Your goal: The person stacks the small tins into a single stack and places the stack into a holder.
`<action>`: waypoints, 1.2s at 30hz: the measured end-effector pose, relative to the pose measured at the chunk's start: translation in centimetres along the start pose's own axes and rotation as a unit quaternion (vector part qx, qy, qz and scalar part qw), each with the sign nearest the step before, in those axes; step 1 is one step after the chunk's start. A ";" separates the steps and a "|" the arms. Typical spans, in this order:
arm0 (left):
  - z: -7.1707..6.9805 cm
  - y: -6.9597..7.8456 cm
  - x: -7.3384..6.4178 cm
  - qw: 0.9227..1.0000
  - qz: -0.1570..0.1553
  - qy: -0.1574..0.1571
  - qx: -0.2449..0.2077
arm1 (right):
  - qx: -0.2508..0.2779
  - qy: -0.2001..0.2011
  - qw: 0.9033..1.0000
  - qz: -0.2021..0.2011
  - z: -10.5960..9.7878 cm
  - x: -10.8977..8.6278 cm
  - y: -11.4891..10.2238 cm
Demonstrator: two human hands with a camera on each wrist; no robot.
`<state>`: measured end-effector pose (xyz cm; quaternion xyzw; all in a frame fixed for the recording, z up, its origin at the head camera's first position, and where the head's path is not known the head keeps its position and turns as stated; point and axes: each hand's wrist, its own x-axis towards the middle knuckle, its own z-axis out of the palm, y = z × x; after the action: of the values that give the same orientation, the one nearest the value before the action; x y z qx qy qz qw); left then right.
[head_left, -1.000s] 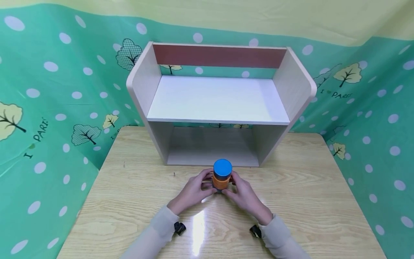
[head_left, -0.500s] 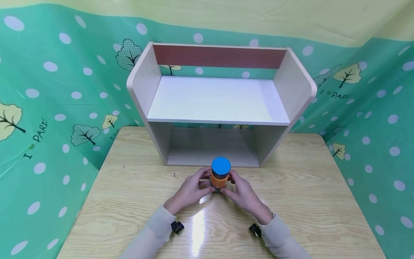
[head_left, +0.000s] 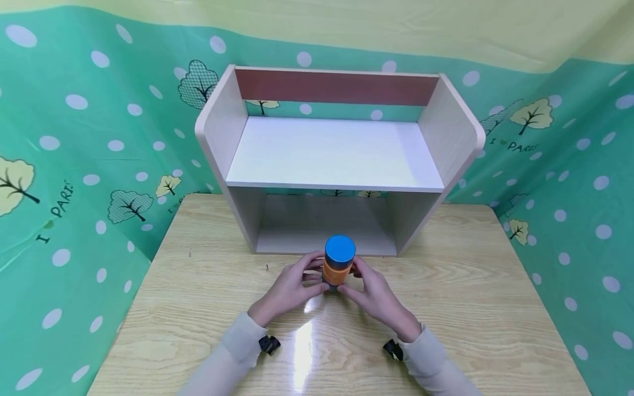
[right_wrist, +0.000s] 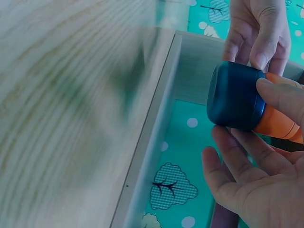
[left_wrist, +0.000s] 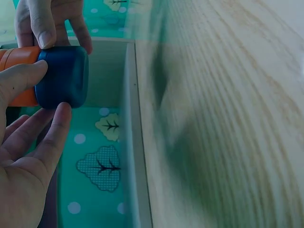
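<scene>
Both hands hold a blue-and-orange bottle (head_left: 337, 270) upright in front of the shelf unit. It has a bright blue round top, an orange middle and a dark blue base (left_wrist: 61, 77). My left hand (head_left: 288, 287) grips it from the left, thumb on the near side and fingers around behind. From the right, my right hand (head_left: 377, 294) grips it the same way, its thumb (right_wrist: 275, 95) lying where dark blue meets orange. In both wrist views a gap shows between the base and the wooden table (head_left: 198, 308).
A pale two-tier shelf unit (head_left: 334, 154) stands behind the bottle, with a reddish-brown rail (head_left: 337, 86) across its upper back. A green dotted curtain (head_left: 99, 165) with tree prints hangs around the table. Small black devices (head_left: 269, 345) sit at the wrists.
The bottle has risen slightly, its blue top moving up in the head view. Both hands keep their grip and move with it, the left forearm shifting a little left.
</scene>
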<state>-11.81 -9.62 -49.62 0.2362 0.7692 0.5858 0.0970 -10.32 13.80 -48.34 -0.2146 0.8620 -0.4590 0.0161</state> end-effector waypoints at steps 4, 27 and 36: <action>-0.1 0.8 0.2 1.000 -0.007 0.003 0.006 | 0.006 0.001 1.000 -0.010 -0.5 0.0 -0.4; -0.8 5.4 0.1 1.000 0.014 0.014 0.007 | -0.002 0.015 0.999 -0.050 -2.0 0.3 -1.5; -1.1 3.8 0.7 1.000 0.008 0.023 0.004 | -0.002 0.014 0.999 -0.053 -2.5 0.4 -2.1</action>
<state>-11.93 -9.41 -45.61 0.2295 0.7717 0.5886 0.0735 -10.54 14.58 -45.11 -0.2532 0.8507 -0.4602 -0.0206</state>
